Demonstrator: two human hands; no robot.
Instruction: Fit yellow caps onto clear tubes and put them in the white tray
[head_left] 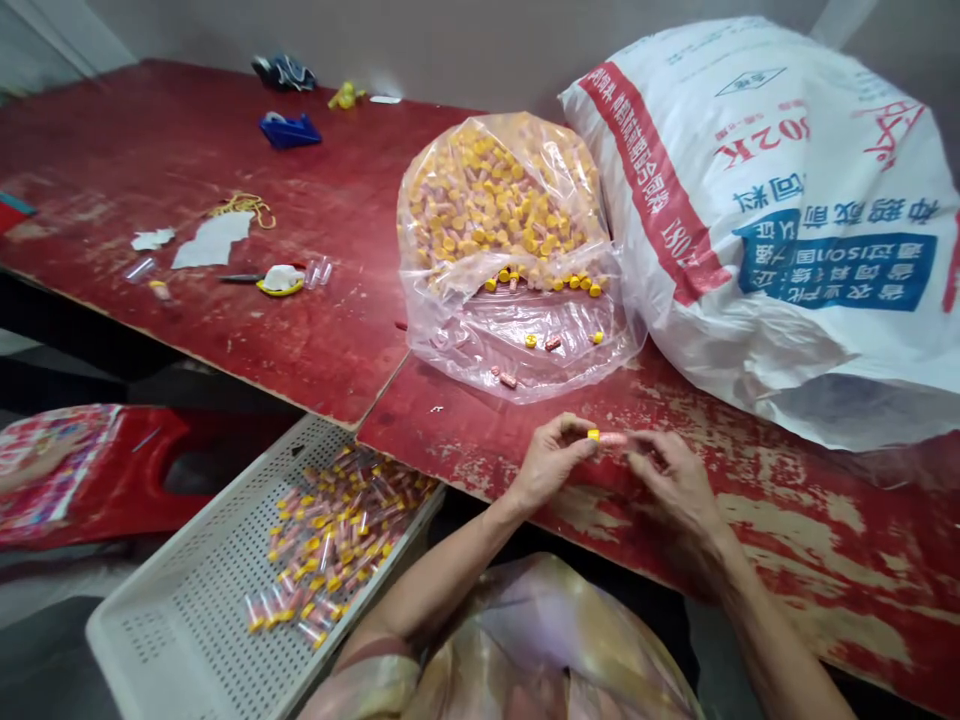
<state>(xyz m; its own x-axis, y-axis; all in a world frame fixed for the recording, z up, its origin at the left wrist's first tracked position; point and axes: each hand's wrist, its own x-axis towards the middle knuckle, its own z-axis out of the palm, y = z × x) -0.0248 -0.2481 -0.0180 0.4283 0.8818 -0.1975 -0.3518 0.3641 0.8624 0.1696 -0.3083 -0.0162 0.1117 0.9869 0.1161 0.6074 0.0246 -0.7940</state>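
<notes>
Left hand (551, 458) pinches 1 yellow-capped tube (612, 438); right hand (681, 487), blurred, seemingly pinches its right end. This hold calls for steadiness.

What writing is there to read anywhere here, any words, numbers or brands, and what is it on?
"02K": red, on the white sack; the character before it is unclear.
"饲料": blue, on the same sack.
"ISO": on the sack's blue panel; other characters there are too blurred.
Red band and diamond mark: lettering too unclear.
Yellow-capped tube: no readable lettering.
</notes>
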